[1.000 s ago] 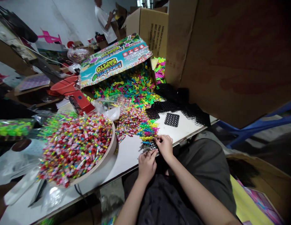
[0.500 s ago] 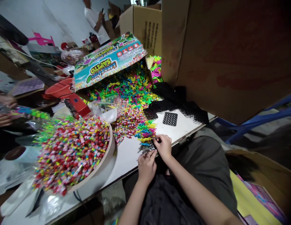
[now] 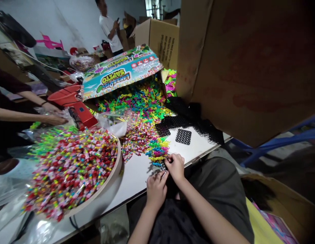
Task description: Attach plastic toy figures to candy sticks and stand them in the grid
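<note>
My left hand (image 3: 155,187) and my right hand (image 3: 175,165) meet at the near edge of a white table (image 3: 133,178). Both have their fingers curled and pinched on a small black mesh square (image 3: 164,165) that lies partly hidden under them. A small heap of bright plastic toy pieces (image 3: 157,151) touches the fingertips of my right hand. Another black mesh square (image 3: 183,136) lies flat a little farther back.
A round tray (image 3: 110,176) heaped with wrapped candies fills the left. Behind it an open printed box (image 3: 122,72) spills coloured toys. A pile of black mesh (image 3: 193,115) sits under a big cardboard box (image 3: 249,61). Another person's hands (image 3: 52,115) work at far left; someone stands at the back.
My hands have stayed together on the mesh square. The view has shifted, and another person's arms have come into sight at the left by the red tool.
</note>
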